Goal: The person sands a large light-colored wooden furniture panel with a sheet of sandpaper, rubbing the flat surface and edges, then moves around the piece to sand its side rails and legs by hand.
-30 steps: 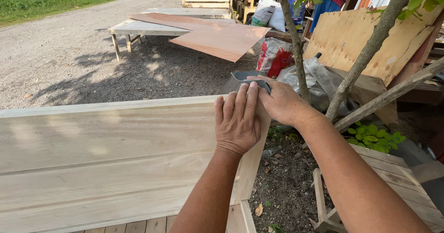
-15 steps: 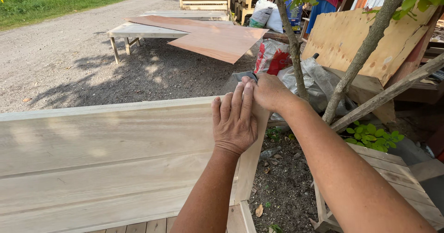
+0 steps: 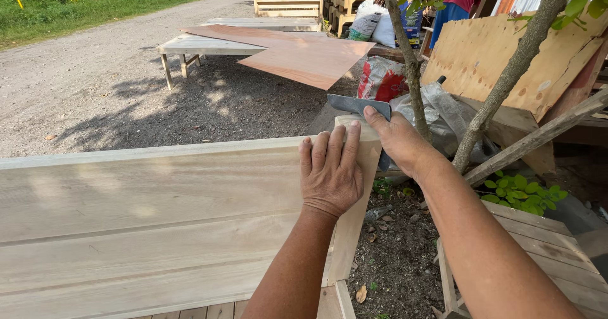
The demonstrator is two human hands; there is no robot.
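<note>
A: What do we have carrying things here?

B: We see gravel ground (image 3: 95,84) under everything. Pale wooden panel (image 3: 145,211) stands on edge up front, our left hand (image 3: 330,173) flat on its top corner.

A: Farther back?

B: Low wooden bench (image 3: 190,45) on the gravel, with a reddish plywood sheet (image 3: 304,56) lying flat on it, overhanging the near edge.

A: Right side?

B: Dark soil (image 3: 396,243) with dry leaves by a thin tree trunk (image 3: 408,59).

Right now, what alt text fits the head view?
A person's left hand presses flat on a pale wooden panel while the right hand holds a grey sheet of sandpaper at its top corner post, outdoors beside a thin tree.
</note>
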